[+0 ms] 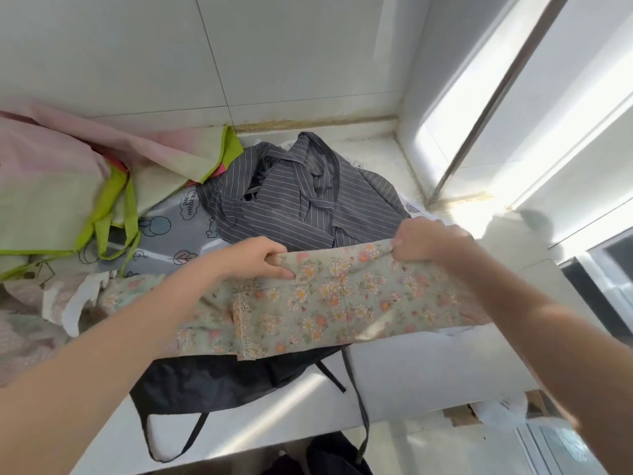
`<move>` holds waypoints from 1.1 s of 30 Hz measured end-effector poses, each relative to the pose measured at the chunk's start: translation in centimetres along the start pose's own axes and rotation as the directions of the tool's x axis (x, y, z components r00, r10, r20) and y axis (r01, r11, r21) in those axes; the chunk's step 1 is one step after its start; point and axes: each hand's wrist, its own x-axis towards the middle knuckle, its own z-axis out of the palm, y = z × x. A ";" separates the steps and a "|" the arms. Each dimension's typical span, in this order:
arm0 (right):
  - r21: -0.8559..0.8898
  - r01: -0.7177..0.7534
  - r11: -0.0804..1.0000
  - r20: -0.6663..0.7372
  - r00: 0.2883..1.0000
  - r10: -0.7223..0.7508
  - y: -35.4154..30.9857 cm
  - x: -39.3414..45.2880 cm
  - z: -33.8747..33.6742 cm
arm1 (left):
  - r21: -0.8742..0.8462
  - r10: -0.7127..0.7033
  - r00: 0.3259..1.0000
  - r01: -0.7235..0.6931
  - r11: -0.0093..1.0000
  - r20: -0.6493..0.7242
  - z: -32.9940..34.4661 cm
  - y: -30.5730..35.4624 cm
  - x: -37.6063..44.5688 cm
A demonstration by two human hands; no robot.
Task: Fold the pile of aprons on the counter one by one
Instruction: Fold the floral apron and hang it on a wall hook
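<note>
The floral apron (342, 296) is the one in hand now. It lies across the near middle of the table (428, 378), on top of a black apron (212, 378) whose straps hang over the front edge at 6 o'clock. The left hand (260, 257) pinches the far edge of the floral cloth, thumb below and fingers curled above; the right hand (424, 240) holds the same edge toward 2 o'clock, its fingers bunched on the fabric. Between the two grips the edge is pulled straight.

I judge the step to be a fold of this apron, with the far edge lifted and ready to be carried. Next, both hands should probably bring the edge evenly toward 6 o'clock and lay it flat, keeping it taut so no wrinkle stays.

The striped grey apron (301, 197) waits crumpled at 12 o'clock, and a pink and green apron (68, 186) lies at 10 o'clock. Much of the pile is not yet folded.
</note>
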 end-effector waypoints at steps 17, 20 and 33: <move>0.226 0.337 0.914 0.016 0.937 -0.349 -14.1 2.5 6.6 | 0.385 -0.374 0.923 0.378 0.842 -0.090 -1.4 -4.8 -4.1; 0.173 0.264 0.949 0.076 0.957 -0.280 -14.4 2.5 9.0 | 0.522 -0.444 0.883 0.453 0.723 -0.153 -2.7 -7.7 -7.6; -0.114 0.070 0.991 0.221 0.974 -0.043 -18.5 6.5 9.4 | 0.172 -0.895 0.279 0.957 0.232 -0.348 -2.6 -17.2 -16.3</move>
